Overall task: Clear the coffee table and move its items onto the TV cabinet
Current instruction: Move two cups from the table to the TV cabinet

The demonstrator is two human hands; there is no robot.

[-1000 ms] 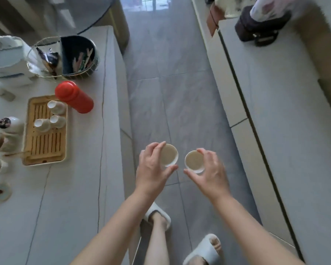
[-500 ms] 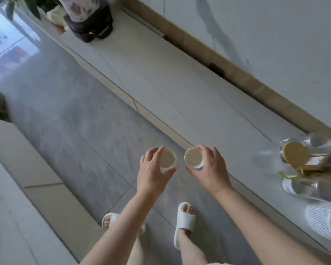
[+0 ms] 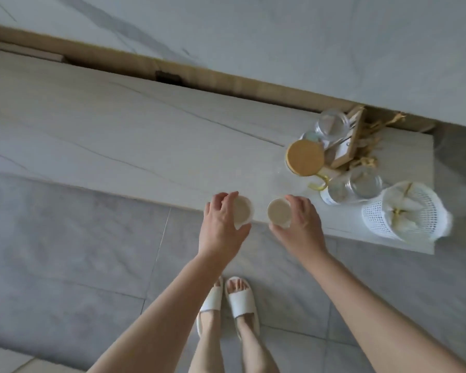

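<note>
My left hand (image 3: 221,230) grips a small white cup (image 3: 243,212) by its side. A second small white cup (image 3: 279,213) is held in my right hand (image 3: 300,224). Both cups are upright with their mouths facing up, held in the air over the front edge of the pale marble-look TV cabinet (image 3: 119,146). The coffee table is out of view.
On the cabinet's right end stand several glass jars (image 3: 365,181), one with a round wooden lid (image 3: 306,157), a small wooden rack (image 3: 347,146) and a white perforated basket (image 3: 406,211). Grey tiled floor and my feet in white slippers (image 3: 228,300) lie below.
My view has swung from the coffee table across the floor to the TV cabinet. Both hands, still holding the cups, have come up to the cabinet's front edge near the jars.
</note>
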